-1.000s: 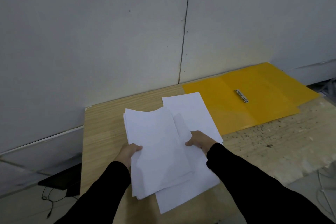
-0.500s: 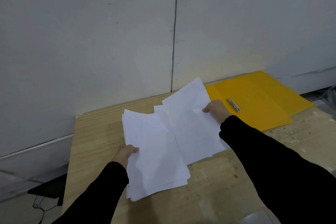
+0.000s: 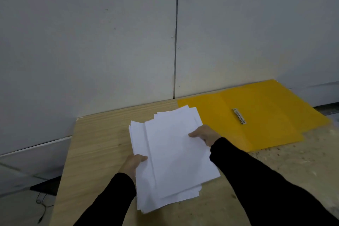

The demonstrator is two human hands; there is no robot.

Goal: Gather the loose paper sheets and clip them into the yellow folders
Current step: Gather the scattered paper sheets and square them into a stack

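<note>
A loose stack of white paper sheets (image 3: 172, 156) lies over the middle of the wooden table (image 3: 99, 145), its edges uneven. My left hand (image 3: 134, 164) grips the stack's left edge, thumb on top. My right hand (image 3: 204, 134) holds the right edge, thumb over the top sheets. An open yellow folder (image 3: 266, 115) lies flat at the back right against the wall, with a metal clip (image 3: 239, 116) at its middle fold. The folder holds no paper.
A grey panelled wall (image 3: 128, 42) stands right behind the table. The table's right part (image 3: 293, 161) is rough, speckled board. Left of the table the floor shows a dark object (image 3: 45, 187) and a thin cable (image 3: 41, 202).
My right hand has brought the separate sheets from the right over onto the stack in my left hand. The two piles are now one stack held on both sides.
</note>
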